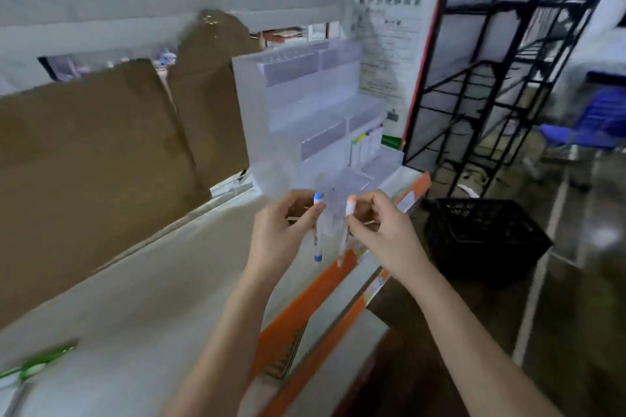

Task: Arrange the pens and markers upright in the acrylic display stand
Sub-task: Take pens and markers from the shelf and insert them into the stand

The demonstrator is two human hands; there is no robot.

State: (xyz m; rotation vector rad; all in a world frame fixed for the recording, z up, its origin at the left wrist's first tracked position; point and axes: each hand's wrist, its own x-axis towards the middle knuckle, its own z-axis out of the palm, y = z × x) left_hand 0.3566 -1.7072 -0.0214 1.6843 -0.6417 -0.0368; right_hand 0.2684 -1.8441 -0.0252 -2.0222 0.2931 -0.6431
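Both hands hold one marker each, upright, just before the tiered stand.

Left hand (284, 223) is closed, fingers pinching a white-barrelled blue-capped marker (318, 227); right hand (379, 230) is closed likewise on an orange-capped marker (346, 230), slightly tilted. The clear acrylic display stand (305, 105), stepped and box-shaped with frosted panels, sits at the far end of the pale, smooth desk (135, 298). Several coloured-tipped markers (367, 142) stand upright in its right middle compartment. Brown cardboard sheets (101, 145) lean behind. A black slotted plastic crate (481, 240) rests on the floor. Image is blurred.
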